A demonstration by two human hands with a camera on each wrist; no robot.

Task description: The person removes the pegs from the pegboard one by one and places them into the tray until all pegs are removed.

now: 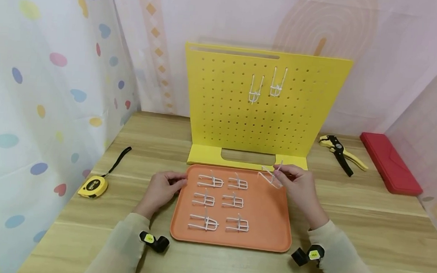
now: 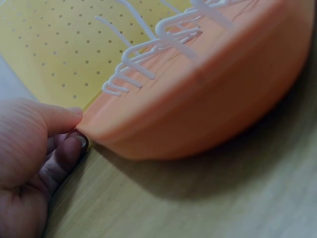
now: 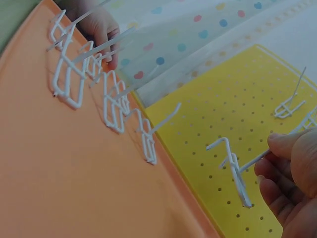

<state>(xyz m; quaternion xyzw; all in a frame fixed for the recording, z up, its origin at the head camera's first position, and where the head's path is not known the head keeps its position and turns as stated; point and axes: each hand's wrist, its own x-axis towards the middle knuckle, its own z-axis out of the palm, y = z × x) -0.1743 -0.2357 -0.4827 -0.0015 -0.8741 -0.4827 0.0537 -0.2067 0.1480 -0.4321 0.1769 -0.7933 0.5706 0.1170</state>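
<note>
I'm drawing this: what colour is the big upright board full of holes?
The big upright board is yellow, seen best in the head view.

Looks like a small, homelike craft corner: closed in by a dotted curtain (image 1: pixel 36 113) and a pale patterned curtain (image 1: pixel 226 16), fitted with a wood-grain table (image 1: pixel 210 265), stocked with a yellow pegboard (image 1: pixel 220 111), tape measure (image 1: pixel 93 186) and wire stripper (image 1: pixel 339 148).

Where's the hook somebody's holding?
In the head view, the hook is pinched in the right hand, over the far right corner of the tray, just in front of the board.
</note>
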